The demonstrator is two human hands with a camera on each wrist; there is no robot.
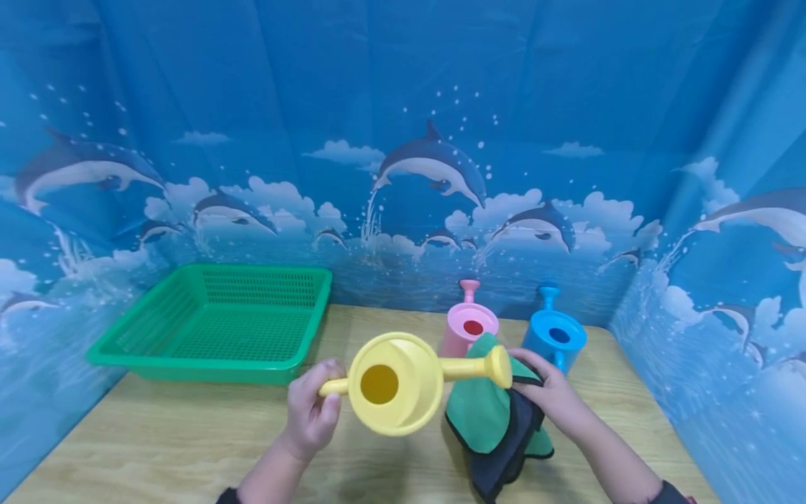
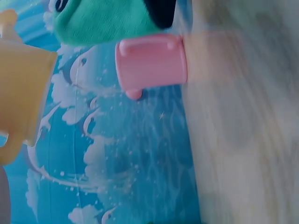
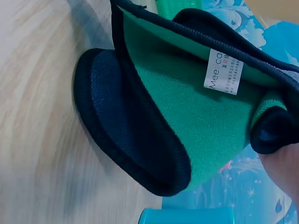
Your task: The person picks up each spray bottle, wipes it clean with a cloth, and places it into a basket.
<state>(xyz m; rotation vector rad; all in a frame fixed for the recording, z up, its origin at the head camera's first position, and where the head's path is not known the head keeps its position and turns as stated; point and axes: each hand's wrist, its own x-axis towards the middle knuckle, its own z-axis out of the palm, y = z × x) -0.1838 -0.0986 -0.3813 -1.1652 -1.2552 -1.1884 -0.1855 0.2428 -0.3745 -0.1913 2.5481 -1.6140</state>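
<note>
My left hand [image 1: 313, 408] grips the handle of a yellow watering can [image 1: 397, 416], held up over the table with its spout toward the right. The can's side also shows at the left edge of the left wrist view. My right hand [image 1: 554, 392] holds a green and dark cloth [image 1: 481, 413] with black edging, bunched so that its folds hang down. A white label [image 3: 224, 72] is sewn on the cloth in the right wrist view. The can's spout overlaps the cloth's top in the head view.
Behind the cloth stand a pink watering can [image 1: 472, 318] and a blue watering can [image 1: 549, 325], upright near the backdrop. A green plastic basket [image 1: 302, 364] sits at the back left of the wooden table [image 1: 189, 434]. A blue dolphin-print backdrop [image 1: 352, 84] encloses the table.
</note>
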